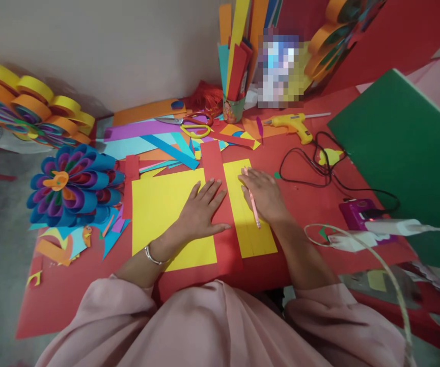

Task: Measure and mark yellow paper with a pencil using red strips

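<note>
A sheet of yellow paper (155,214) lies on the red-covered table, with a long red paper strip (229,244) laid across it. My left hand (204,209) is flat with fingers spread, pressing on the yellow sheet and the strip. To the right of the strip, a narrower part of the yellow sheet shows, and my right hand (262,191) rests over its edge. A pink pencil (254,206) is held in the fingers of my right hand, its tip pointing away from me. Faint lines show on the yellow paper's right part.
Scissors (197,131) lie among coloured paper strips (139,133) at the back. A yellow glue gun (291,125) with a black cord is behind my right hand. Paper flowers (71,186) stand at left, a cup of strips (233,109) at the back, a green board (403,137) at right.
</note>
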{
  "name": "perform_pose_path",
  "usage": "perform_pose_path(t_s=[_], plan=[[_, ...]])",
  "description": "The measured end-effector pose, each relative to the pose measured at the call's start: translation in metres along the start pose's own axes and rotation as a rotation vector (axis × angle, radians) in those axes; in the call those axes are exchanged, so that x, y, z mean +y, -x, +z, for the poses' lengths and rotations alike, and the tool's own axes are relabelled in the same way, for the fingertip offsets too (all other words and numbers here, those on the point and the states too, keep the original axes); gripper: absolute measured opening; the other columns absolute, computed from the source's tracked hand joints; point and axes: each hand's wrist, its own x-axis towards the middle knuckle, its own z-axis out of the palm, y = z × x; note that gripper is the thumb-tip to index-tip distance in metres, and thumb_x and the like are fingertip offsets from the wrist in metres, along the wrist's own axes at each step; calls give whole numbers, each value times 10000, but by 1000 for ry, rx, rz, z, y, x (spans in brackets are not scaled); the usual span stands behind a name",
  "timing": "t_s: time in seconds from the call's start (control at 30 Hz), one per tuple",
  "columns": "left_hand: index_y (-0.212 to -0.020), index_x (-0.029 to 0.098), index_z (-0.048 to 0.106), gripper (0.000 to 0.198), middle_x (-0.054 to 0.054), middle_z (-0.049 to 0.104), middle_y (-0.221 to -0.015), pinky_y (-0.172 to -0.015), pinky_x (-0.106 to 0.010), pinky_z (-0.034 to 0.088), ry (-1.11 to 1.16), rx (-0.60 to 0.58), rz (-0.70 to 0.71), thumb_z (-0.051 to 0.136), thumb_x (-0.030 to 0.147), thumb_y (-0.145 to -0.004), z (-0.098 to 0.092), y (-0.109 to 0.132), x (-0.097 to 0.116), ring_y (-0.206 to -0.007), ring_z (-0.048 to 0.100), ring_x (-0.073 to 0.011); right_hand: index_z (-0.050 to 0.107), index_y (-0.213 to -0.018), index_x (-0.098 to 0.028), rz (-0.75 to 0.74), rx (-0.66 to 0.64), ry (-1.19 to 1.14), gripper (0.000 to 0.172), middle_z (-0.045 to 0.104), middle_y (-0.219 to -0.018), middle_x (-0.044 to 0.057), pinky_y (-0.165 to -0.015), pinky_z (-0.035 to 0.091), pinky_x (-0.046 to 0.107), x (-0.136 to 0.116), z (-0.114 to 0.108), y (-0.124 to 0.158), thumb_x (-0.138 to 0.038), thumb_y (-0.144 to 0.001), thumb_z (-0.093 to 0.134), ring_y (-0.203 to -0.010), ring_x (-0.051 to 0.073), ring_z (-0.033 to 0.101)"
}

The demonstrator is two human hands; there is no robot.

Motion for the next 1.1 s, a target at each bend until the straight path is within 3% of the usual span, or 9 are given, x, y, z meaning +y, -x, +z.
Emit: perform_pose_path(t_s=[0.47,0.7,0.8,1.1], plan=[[-1618,153,384,1025,-194,291,-1709,-1301,-607,122,-10,-8,-7,433,871,-889,-1,0,1,-1602,234,-395,643,-1358,-230,-21,22,22,391,613,-1502,113,-1172,431,551,1,2,1,-188,-1007,477,-1427,295,550],[-1629,182,355,1017,-194,302,-1706,-1298,-605,120,28,-13,-4,458,866,-883,0,0,-2,-1606,236,-375,653,-1335,-289,3,-5,16,387,636,-1481,90,-1146,458,553,0,-1,-1,-197,-994,494,-1403,293,570],[-1628,174,350,1017,-205,275,-1713,-1300,-598,95,70,-11,-4,466,859,-886,-1,0,-3,-1613,212,-376,624,-1358,-219,-2,-45,-13,384,615,-1503,113,-1159,432,559,-4,-6,-1,-210,-1006,472,-1439,304,527],[-1637,241,333,1035,-150,266,-1730,-1309,-571,45,168,-43,-40,454,903,-851,-6,-4,-2,-1618,193,-371,536,-1443,-281,72,-127,-63,406,548,-1572,49,-1238,328,550,-7,-11,-3,-304,-1056,413,-1517,284,422]])
